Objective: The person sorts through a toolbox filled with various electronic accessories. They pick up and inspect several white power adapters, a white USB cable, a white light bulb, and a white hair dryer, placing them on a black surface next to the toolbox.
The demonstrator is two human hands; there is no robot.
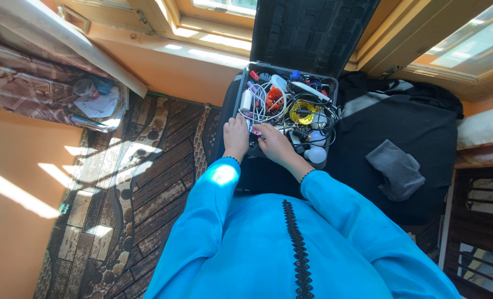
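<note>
Head view looked straight down on a person in a bright blue garment [290, 243] with a line of black trim down the front, both arms stretched toward an open dark case [286, 113] that sat on a black cloth [412, 133]. The case lid [312, 30] stood raised at the far side, its inner face ribbed and black. Inside lay a tangle of cables [266, 102], white and grey, with a coil of yellow wire [302, 111] to the right of the middle, an orange piece [274, 98] just left of it, and a white round bulb [316, 154] at the near right corner. The left hand [236, 138] rested at the near left edge of the case, fingers laid flat and together on the contents; whether its grip closed on anything could not be told. The right hand [276, 144] lay just beside it, touching the cables near the middle, fingers curled downward, and its grip was likewise hidden. A folded grey cloth [397, 169] sat on the black cloth well to the right of the case. To the left, a patterned brown rug [141, 177] covered the floor, and a clear bag of small things [94, 99] lay at the far left beside patterned fabric [19, 77]. Sunlit wooden window frames [202, 33] ran along the far side.
</note>
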